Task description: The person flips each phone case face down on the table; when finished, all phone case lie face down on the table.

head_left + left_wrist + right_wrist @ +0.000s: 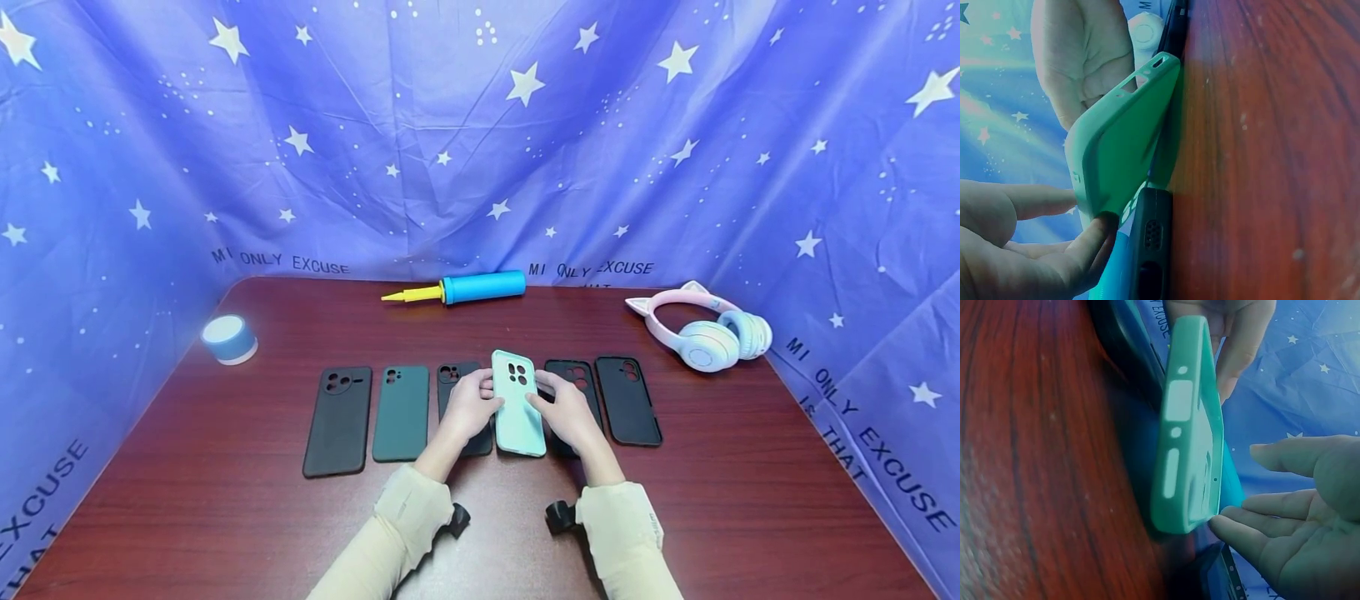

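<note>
The left hand (471, 406) pinches one mint phone case (520, 427) by its left edge; the right hand (566, 410), thumb and fingers apart, touches its right edge. The case tilts between both hands. Four black cases (337, 433) lie around: one beneath each hand, one farther out each side. Left of the left hand is one dark green case (401, 425). Beyond the hands: one pump (487, 286), one headphone set (705, 346) rightward, one cylinder (227, 340) leftward.

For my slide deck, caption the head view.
Left hand pinches a mint case, right hand at its edge, amid five dark cases.
</note>
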